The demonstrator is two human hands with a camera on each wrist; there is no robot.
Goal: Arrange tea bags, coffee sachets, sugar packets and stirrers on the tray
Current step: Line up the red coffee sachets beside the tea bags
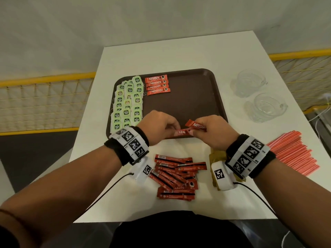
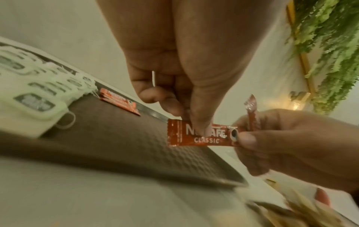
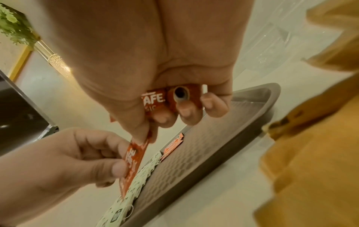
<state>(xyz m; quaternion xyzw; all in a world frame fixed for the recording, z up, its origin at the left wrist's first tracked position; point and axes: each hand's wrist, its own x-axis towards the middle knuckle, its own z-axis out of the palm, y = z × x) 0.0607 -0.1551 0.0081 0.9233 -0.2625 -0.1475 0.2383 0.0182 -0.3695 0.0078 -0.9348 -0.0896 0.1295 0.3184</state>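
Head view: left hand [image 1: 159, 125] and right hand [image 1: 214, 130] meet above the near edge of the brown tray [image 1: 195, 104]. Left hand pinches one Nescafé Classic sachet [image 1: 180, 132] between thumb and fingertips, printed face toward the left wrist camera. Right hand's thumb and forefinger touch the cup-logo end of that same sachet. Right hand also holds a second Nescafé sachet [image 1: 196, 125], its other fingers curled round it; right wrist view shows the "AFE" lettering and cup logo under those fingers.

On the tray: pale green tea bags [image 1: 126, 104] laid in overlapping columns along the left side, some strings trailing over the rim. Just right of their far end, four Nescafé sachets in a row [image 1: 157, 85], touching edge to edge, print side up. Rest of tray surface shows the textured brown base.

On the white desk [image 1: 179, 56], near edge: loose heap of red sachets [image 1: 176, 176], most back side up, between the two wrists. Yellow-brown packets [image 1: 217, 155] partly hidden under the right wrist. Orange-red stirrers [image 1: 293, 153] fanned in a pile at the right. Two clear glass cups [image 1: 258, 97] right of the tray, well apart from it.
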